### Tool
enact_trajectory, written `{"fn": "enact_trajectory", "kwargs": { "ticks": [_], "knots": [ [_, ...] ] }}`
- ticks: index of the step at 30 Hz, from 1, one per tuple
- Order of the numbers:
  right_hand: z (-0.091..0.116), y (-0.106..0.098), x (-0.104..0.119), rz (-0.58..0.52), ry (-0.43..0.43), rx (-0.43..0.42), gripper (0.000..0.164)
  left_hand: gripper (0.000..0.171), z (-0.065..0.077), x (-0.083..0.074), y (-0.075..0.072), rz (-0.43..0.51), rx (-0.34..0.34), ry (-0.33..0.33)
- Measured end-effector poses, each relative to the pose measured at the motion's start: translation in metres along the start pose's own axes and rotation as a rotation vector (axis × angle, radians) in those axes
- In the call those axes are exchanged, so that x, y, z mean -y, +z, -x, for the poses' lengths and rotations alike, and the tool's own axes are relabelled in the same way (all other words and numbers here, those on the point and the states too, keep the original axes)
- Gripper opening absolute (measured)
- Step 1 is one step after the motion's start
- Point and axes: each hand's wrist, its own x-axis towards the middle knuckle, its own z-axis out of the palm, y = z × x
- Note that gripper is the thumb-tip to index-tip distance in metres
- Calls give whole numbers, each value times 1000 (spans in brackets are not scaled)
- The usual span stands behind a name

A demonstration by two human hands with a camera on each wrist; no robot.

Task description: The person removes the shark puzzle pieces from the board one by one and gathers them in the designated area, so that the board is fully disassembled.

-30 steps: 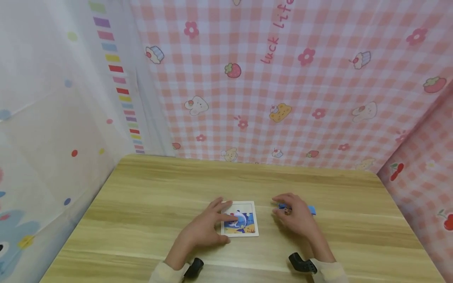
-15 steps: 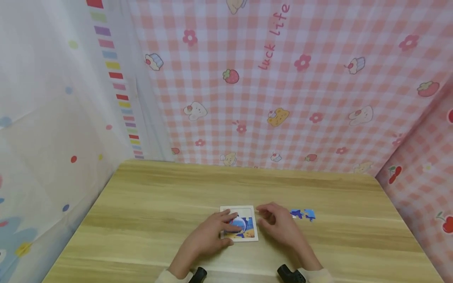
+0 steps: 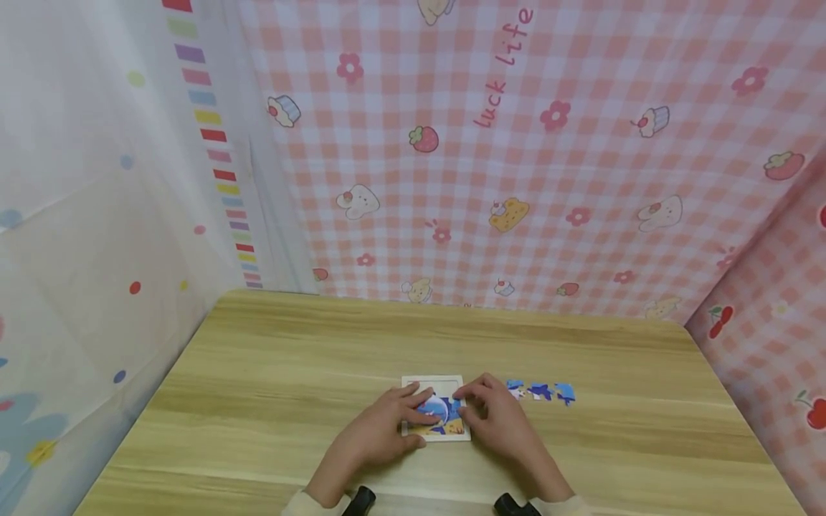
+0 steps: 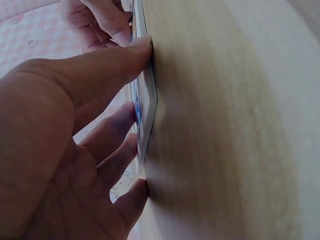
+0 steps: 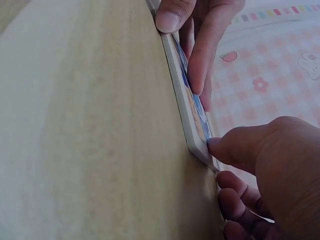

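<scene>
Both hands [image 3: 389, 421] [image 3: 498, 419] on puzzle board [image 3: 445, 385], unlike earlier

Wood-grain table [image 3: 290, 358], pink checked cloth [image 3: 464, 165] behind, white dotted cloth [image 3: 84, 208] at left

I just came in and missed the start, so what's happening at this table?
A person's left hand rests spread over a square, white-framed jigsaw puzzle on a light wood-grain table. Their right hand touches the puzzle's right side; whether it pinches a piece is hidden. The blue-and-yellow picture is partly filled in, with a pale strip bare at the far side. Loose blue jigsaw pieces lie to the right.
</scene>
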Motion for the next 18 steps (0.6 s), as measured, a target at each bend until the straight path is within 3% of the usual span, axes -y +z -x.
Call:
{"fn": "enact_trajectory", "kwargs": {
  "ticks": [9, 18],
  "knots": [
    [0, 3, 1, 33, -37, -37, 18, 41, -2, 1, 0, 11, 8, -5],
    [0, 2, 2, -15, -20, -42, 20, 40, -1, -1, 0, 30, 20, -22]
  ]
}}
